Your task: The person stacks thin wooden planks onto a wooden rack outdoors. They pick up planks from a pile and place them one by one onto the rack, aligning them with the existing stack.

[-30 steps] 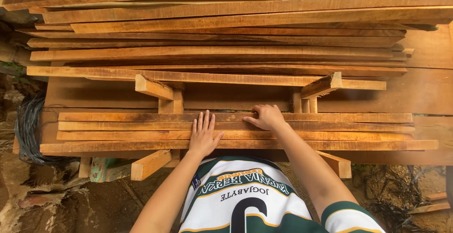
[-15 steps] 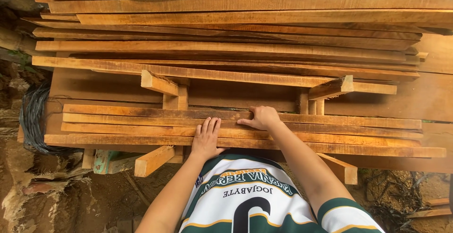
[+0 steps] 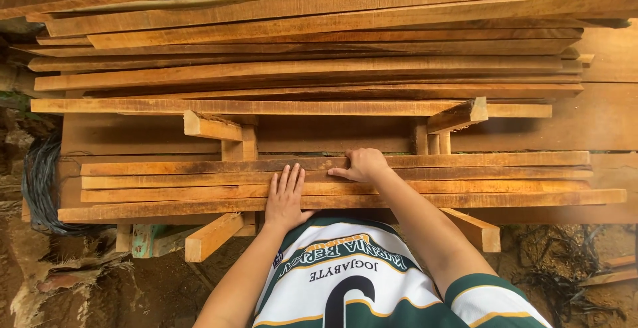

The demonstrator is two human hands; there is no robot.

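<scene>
Head view looks straight down on a low stack of planks lying across the middle of the frame, four long boards set edge to edge on a wooden frame. The left hand lies flat, palm down, fingers spread and pointing toward the top of the frame, resting on the two nearest boards just left of centre. The right hand sits a little higher and to the right, knuckles bent, fingertips pressing on the far boards of the same stack; it looks as if it curls over an edge, though the view does not show a firm grip. The two hands are near each other but apart.

Above them, filling the upper half of the frame, a bigger pile of lumber spreads from edge to edge. Short wooden blocks jut out between the pile and the stack. At the left edge a coil of dark wire hangs over muddy ground. At the bottom centre is the person's white and green jersey.
</scene>
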